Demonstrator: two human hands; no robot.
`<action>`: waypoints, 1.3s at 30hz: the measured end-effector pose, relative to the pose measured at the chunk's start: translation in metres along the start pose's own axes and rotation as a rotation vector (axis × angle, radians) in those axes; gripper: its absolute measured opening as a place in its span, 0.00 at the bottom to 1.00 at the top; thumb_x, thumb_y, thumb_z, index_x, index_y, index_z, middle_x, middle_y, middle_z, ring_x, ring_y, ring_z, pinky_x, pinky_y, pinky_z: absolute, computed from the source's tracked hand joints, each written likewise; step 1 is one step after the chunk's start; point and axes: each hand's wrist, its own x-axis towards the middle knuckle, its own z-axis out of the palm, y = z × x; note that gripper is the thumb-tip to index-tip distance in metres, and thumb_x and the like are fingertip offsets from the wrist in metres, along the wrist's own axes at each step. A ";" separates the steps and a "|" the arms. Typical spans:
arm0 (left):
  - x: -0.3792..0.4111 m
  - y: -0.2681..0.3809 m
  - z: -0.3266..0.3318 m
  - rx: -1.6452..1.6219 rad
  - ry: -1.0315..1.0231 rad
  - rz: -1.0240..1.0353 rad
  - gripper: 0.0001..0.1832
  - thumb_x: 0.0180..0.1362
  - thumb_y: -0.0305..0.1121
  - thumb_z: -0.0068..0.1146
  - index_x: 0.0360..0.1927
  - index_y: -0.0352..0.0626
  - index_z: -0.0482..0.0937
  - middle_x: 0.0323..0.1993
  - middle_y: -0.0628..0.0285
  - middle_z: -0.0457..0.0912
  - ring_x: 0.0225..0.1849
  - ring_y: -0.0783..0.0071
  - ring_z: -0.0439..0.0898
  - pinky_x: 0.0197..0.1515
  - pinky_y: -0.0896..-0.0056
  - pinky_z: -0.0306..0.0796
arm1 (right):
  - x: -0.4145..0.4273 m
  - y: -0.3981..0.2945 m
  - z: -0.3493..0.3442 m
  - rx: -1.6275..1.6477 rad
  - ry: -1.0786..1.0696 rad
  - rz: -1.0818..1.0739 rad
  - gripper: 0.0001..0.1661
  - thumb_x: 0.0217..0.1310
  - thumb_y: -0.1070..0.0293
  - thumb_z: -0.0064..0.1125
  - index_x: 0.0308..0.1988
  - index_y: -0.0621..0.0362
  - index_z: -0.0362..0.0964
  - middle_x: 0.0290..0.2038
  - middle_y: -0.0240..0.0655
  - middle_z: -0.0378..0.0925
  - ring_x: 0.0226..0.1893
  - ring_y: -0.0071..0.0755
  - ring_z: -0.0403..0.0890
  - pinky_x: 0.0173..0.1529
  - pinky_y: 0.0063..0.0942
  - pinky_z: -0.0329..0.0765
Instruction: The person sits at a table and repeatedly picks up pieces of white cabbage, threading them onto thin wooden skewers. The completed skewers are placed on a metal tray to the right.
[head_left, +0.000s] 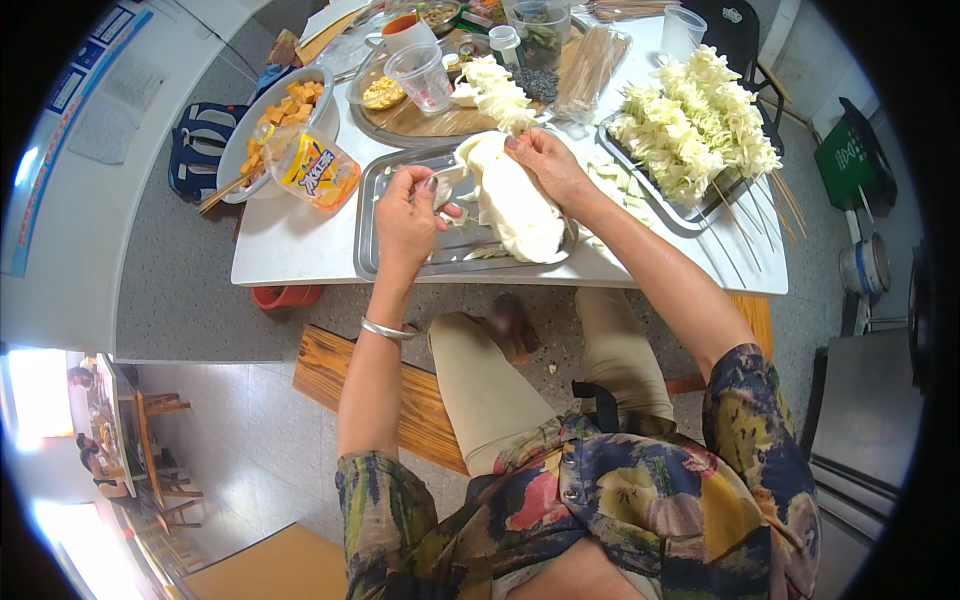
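Note:
Over a metal tray (366, 217), my right hand (551, 169) grips the end of a skewer threaded with pale, folded leafy pieces (495, 94), which points away from me. Below its fingertips lies a large pale, smooth-leaved mass (517, 210), perhaps cabbage leaves. My left hand (411, 214) pinches a thin pale piece (448, 180) at the left edge of that mass. Small scraps lie in the tray. To the right, many loaded leafy skewers (697, 124) are heaped on a second metal tray (660, 210), their bare sticks jutting towards me.
Left stand a bowl of orange cubes (289, 109) and a cut plastic bottle (319, 169). Beyond the tray, a round board (420, 124) holds cups and jars, beside bagged wooden skewers (592, 71). A wooden bench (420, 412) is beneath me; people sit far left.

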 end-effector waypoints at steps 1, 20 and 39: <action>0.001 0.002 0.000 -0.092 -0.011 -0.036 0.05 0.60 0.26 0.42 0.37 0.34 0.68 0.34 0.55 0.76 0.31 0.69 0.80 0.27 0.76 0.73 | 0.002 0.003 -0.001 0.023 0.015 -0.023 0.16 0.56 0.58 0.55 0.25 0.58 0.63 0.19 0.23 0.64 0.19 0.14 0.62 0.21 0.17 0.60; 0.075 0.013 -0.014 -0.600 0.051 0.046 0.07 0.57 0.24 0.47 0.38 0.32 0.68 0.40 0.51 0.75 0.36 0.65 0.79 0.40 0.69 0.76 | 0.049 0.007 0.014 -0.295 0.052 -0.022 0.23 0.42 0.57 0.65 0.33 0.62 0.67 0.25 0.33 0.74 0.24 0.24 0.73 0.28 0.22 0.69; 0.065 -0.065 -0.021 0.287 0.189 0.046 0.25 0.46 0.28 0.61 0.49 0.30 0.68 0.36 0.52 0.78 0.35 0.70 0.77 0.39 0.73 0.71 | 0.026 -0.011 0.005 0.403 0.217 0.167 0.09 0.58 0.69 0.47 0.39 0.60 0.63 0.30 0.35 0.73 0.27 0.23 0.73 0.25 0.19 0.68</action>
